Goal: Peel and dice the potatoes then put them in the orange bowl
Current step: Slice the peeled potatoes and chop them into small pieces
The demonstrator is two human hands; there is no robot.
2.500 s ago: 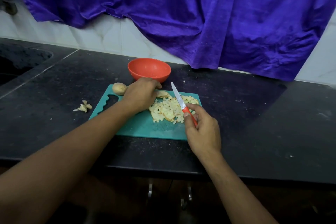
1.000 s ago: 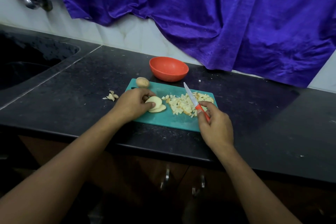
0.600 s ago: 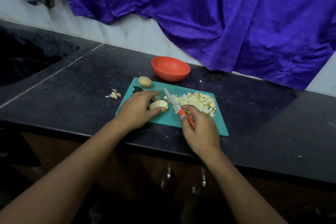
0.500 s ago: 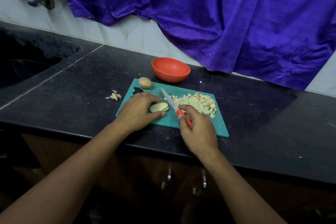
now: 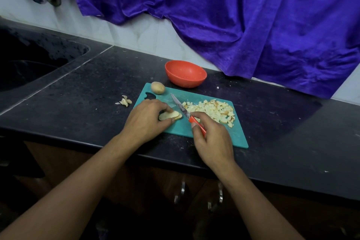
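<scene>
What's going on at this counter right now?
A person is dicing potatoes on a teal cutting board. The left hand holds a stack of potato slices; the right hand grips an orange-handled knife, blade just beside them. A pile of diced potato lies on the board's right, one whole potato at its far left corner. The orange bowl behind looks empty.

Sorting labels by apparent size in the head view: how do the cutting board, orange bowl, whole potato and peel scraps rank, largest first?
1. cutting board
2. orange bowl
3. whole potato and peel scraps: these look about alike, so I won't rank them.
</scene>
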